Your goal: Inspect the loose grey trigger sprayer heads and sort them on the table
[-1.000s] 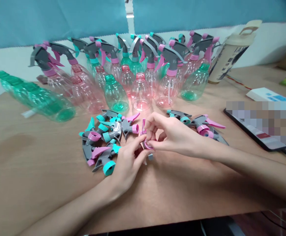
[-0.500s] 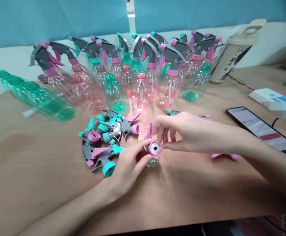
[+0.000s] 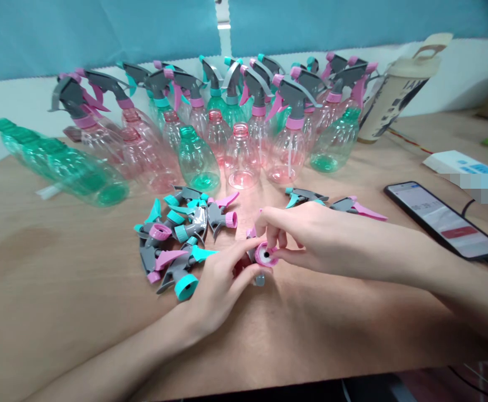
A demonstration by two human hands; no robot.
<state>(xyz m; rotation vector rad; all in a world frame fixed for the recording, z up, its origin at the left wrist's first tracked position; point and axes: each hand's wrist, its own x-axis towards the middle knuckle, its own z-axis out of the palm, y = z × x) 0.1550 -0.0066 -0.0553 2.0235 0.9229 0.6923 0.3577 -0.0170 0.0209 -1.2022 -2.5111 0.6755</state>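
My left hand [image 3: 223, 273] is closed around a grey spray trigger head [image 3: 274, 261], its pink collar facing up toward me with a white disc and dark hole inside. At that opening are the thumb and bent fingertips of my right hand [image 3: 298, 237], pinched together; whatever is between them is too small or hidden to make out. Left of my hands lies a pile of loose trigger heads [image 3: 191, 220] in grey with teal or pink parts. Beyond my right hand are a teal-and-grey trigger head [image 3: 306, 196] and a pink-and-grey one [image 3: 347, 205].
Several pink and green spray bottles stand at the back, some with trigger heads, like the open pink bottle [image 3: 242, 159]. Green bottles [image 3: 72, 170] lean or lie at the left. A phone [image 3: 445, 218], a white-and-blue box [image 3: 462, 164] and a tall tumbler [image 3: 397, 95] are at the right.
My right hand has come down and left, bringing its fingertips from the collar's edge to its opening. The left hand keeps its hold, almost still.
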